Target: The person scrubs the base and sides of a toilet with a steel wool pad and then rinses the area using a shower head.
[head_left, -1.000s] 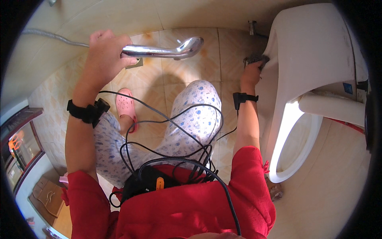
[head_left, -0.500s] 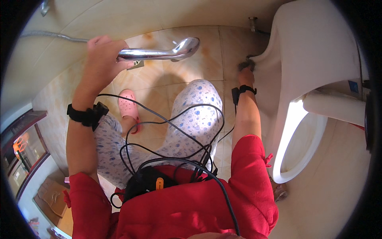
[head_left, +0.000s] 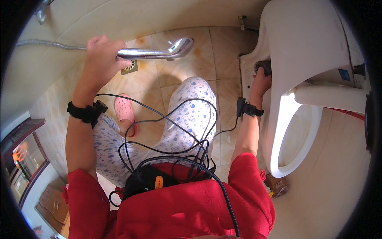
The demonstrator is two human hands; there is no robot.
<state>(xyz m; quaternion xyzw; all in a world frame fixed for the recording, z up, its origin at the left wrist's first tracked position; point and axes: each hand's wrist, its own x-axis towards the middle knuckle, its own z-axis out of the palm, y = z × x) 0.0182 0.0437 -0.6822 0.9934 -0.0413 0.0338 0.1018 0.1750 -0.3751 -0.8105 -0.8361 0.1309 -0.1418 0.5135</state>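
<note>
My left hand is wrapped round the handle of a chrome shower head, whose head end points right over the tiled floor. A grey metal hose runs from that hand off to the left. On the right, my right hand grips a dark grey scouring pad against the side of the white toilet, low by its base. The toilet's seat ring faces me, lit brightly along its left edge. Part of the pad is hidden by my fingers.
A floor drain lies below the shower head. Loose black cables loop across my lap. One foot wears a pink clog. A water valve sticks out by the wall. Cardboard boxes and a shelf stand at left.
My right hand has moved with the scouring pad from the toilet base's front edge, right and slightly nearer, along its side. The left hand holds the shower head almost in place.
</note>
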